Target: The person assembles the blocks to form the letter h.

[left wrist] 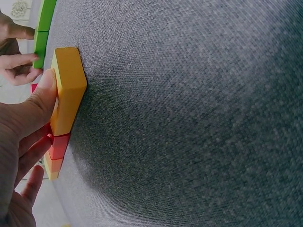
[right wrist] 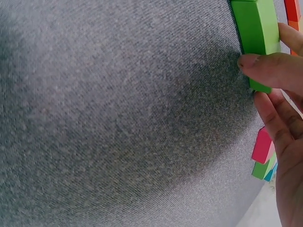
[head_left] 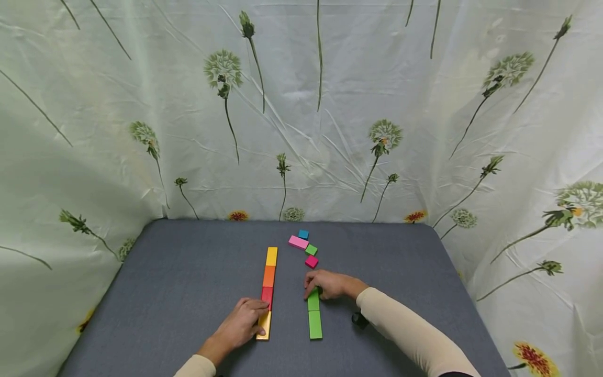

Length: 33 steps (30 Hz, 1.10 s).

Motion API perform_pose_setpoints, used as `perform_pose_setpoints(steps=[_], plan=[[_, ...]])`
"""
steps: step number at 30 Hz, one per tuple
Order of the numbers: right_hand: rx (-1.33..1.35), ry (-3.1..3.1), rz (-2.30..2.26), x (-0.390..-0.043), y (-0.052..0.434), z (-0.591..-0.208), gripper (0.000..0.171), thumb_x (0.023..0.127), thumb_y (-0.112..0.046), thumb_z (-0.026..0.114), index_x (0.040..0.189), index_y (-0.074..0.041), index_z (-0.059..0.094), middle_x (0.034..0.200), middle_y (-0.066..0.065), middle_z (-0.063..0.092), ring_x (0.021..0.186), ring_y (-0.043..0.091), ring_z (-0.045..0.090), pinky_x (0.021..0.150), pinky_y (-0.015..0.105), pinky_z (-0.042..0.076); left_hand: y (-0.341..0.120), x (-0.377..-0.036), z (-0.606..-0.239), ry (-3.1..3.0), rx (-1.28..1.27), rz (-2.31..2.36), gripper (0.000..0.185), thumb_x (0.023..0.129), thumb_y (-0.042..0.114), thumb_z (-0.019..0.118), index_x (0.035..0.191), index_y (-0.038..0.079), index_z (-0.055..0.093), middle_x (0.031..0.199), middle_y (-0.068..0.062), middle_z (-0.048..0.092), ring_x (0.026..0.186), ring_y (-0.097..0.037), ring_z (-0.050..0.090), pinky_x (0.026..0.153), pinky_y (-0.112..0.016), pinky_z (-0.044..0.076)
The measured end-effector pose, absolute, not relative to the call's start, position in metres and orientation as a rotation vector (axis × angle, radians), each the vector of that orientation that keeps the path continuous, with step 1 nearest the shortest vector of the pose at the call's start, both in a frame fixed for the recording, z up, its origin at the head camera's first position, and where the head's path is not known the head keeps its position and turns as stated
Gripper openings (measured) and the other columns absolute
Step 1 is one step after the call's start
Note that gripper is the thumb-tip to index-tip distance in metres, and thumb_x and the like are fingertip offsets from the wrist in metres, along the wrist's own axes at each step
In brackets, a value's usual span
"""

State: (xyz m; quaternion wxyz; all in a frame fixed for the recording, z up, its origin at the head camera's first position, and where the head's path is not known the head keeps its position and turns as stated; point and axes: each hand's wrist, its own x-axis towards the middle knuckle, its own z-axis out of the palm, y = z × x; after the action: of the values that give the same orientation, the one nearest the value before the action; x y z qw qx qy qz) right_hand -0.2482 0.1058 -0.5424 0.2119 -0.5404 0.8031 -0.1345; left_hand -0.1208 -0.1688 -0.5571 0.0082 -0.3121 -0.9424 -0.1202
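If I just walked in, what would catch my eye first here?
Probably the bright blocks on the grey table: a yellow-orange-red row under the left hand, and a green row gripped by the right hand. Behind them hangs a dandelion-print curtain.

My right hand [head_left: 331, 285] covers the far end of the green block row [head_left: 314, 317]. My left hand [head_left: 242, 323] overlaps the near yellow block [head_left: 265, 325]. In the right wrist view, the frame edge cuts off the magenta block [right wrist: 262, 146] and the red block [right wrist: 292, 9].
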Motion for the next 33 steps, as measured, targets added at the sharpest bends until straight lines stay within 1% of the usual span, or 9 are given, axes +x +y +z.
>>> perform_pose_setpoints(steps=[5, 10, 18, 27, 29, 33], plan=[[-1.479, 2.244, -0.401, -0.2468, 0.1062, -0.5423, 0.041, 0.072, 0.011, 0.070, 0.103, -0.016, 0.076, 0.108, -0.003, 0.058, 0.104, 0.006, 0.053, 0.093, 0.023, 0.044, -0.1693, -0.1214, -0.5583, -2.927, -0.974, -0.370, 0.048, 0.071, 0.030, 0.082, 0.107, 0.000, 0.072, 0.111, -0.006, 0.070, 0.107, -0.020, 0.062, 0.093, -0.039, 0.044], [-1.482, 2.254, -0.402, -0.2458, 0.1066, -0.5447, 0.041, 0.072, 0.011, 0.070, 0.102, -0.016, 0.076, 0.106, -0.005, 0.057, 0.101, 0.005, 0.052, 0.092, 0.022, 0.045, -0.1701, -0.1222, -0.5601, -2.907, -0.990, -0.359, 0.048, 0.071, 0.030, 0.082, 0.106, 0.000, 0.072, 0.110, -0.006, 0.070, 0.106, -0.019, 0.062, 0.092, -0.039, 0.045], [-1.493, 2.250, -0.461, -0.2451, 0.1092, -0.5470, 0.040, 0.071, 0.011, 0.071, 0.102, -0.015, 0.076, 0.106, -0.003, 0.057, 0.101, 0.007, 0.053, 0.091, 0.023, 0.046, -0.1713, -0.1228, -0.5614, -2.876, -1.004, -0.361, 0.048, 0.069, 0.030, 0.083, 0.105, 0.000, 0.072, 0.109, -0.006, 0.071, 0.105, -0.019, 0.063, 0.091, -0.039, 0.045], [-1.474, 2.239, -0.476, -0.2422, 0.1107, -0.5441, 0.038, 0.073, 0.009, 0.072, 0.102, -0.014, 0.076, 0.106, -0.003, 0.057, 0.102, 0.006, 0.052, 0.092, 0.024, 0.045, -0.1707, -0.1219, -0.5606, -2.900, -0.992, -0.374, 0.048, 0.070, 0.030, 0.082, 0.107, 0.000, 0.072, 0.110, -0.006, 0.070, 0.106, -0.020, 0.062, 0.092, -0.039, 0.044], [-1.466, 2.240, -0.477, -0.2420, 0.1110, -0.5441, 0.038, 0.073, 0.009, 0.073, 0.103, -0.014, 0.076, 0.106, -0.003, 0.057, 0.102, 0.006, 0.052, 0.092, 0.024, 0.045, -0.1706, -0.1215, -0.5601, -2.910, -0.988, -0.375, 0.048, 0.071, 0.030, 0.082, 0.108, 0.000, 0.072, 0.111, -0.006, 0.070, 0.106, -0.020, 0.062, 0.092, -0.039, 0.044], [-1.399, 2.254, -0.481, -0.2449, 0.1130, -0.5418, 0.042, 0.073, 0.006, 0.075, 0.111, -0.015, 0.073, 0.110, -0.004, 0.058, 0.104, 0.006, 0.053, 0.092, 0.025, 0.045, -0.1704, -0.1212, -0.5605, -2.919, -0.982, -0.379, 0.048, 0.071, 0.030, 0.082, 0.108, 0.000, 0.071, 0.111, -0.006, 0.070, 0.107, -0.020, 0.062, 0.093, -0.040, 0.044]])
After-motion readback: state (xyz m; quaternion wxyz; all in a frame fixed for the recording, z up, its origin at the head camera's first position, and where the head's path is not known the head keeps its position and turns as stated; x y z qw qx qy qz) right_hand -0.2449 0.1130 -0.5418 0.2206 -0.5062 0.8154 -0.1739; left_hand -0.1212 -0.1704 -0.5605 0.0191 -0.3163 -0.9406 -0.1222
